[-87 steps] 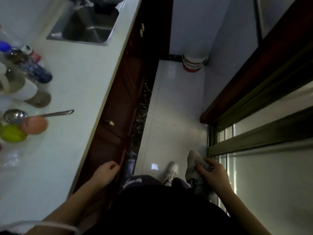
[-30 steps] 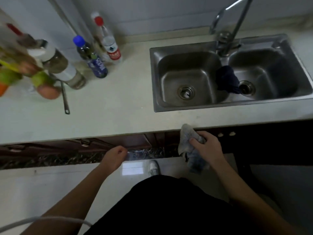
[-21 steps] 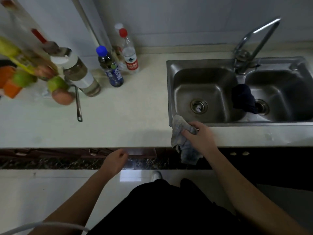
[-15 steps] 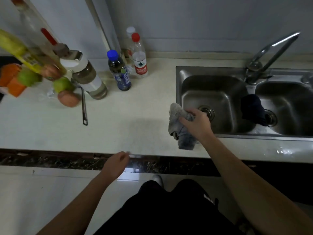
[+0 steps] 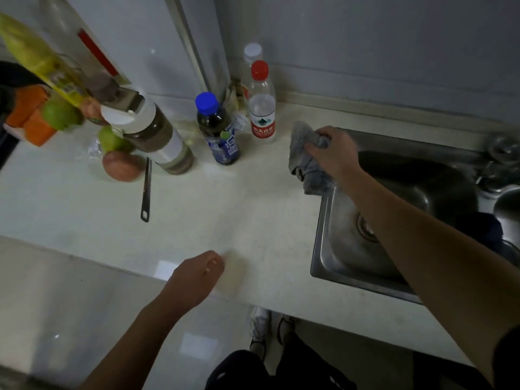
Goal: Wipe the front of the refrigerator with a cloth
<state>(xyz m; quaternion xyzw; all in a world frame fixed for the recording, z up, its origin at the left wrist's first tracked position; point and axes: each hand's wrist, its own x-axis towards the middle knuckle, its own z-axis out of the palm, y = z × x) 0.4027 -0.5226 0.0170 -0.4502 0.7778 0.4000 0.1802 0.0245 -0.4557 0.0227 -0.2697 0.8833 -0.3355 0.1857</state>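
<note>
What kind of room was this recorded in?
Probably a home kitchen: a stainless-steel sink set into a pale countertop, a red-capped clear plastic bottle and a reddish apple on it, and the right hand holding a crumpled grey cloth.

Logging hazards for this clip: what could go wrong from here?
1. The right hand grips the cloth close beside the red-capped bottle; a leftward sweep could topple it, perhaps the blue-capped bottle too.
2. The cloth's loose tail hangs by the sink rim and might snag or drag there.
</note>
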